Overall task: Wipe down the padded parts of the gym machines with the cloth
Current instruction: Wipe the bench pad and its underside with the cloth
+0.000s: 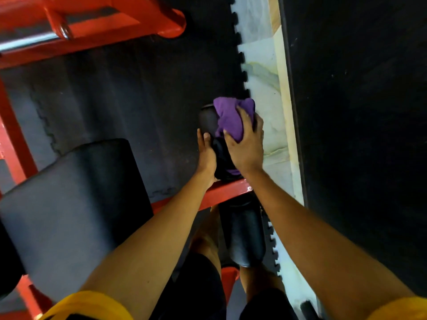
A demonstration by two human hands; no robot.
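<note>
Black rubber floor mats (138, 88) lie under the red crossbar (228, 191); just beyond it the right hand (247, 148) clutches the purple cloth (231, 121) against a roller pad (206, 118), the left hand (206, 155) gripping its side. The nearer roller (245, 236) and bench pad (69, 192) probably remain

The cloth (231, 123) hides much of the roller pad (206, 118)

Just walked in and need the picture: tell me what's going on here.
A person is wiping a red-framed gym machine. The right hand grips a purple cloth against the upper roller pad while the left hand holds that pad's side. The lower roller pad and large bench pad have no hand on them.
</note>
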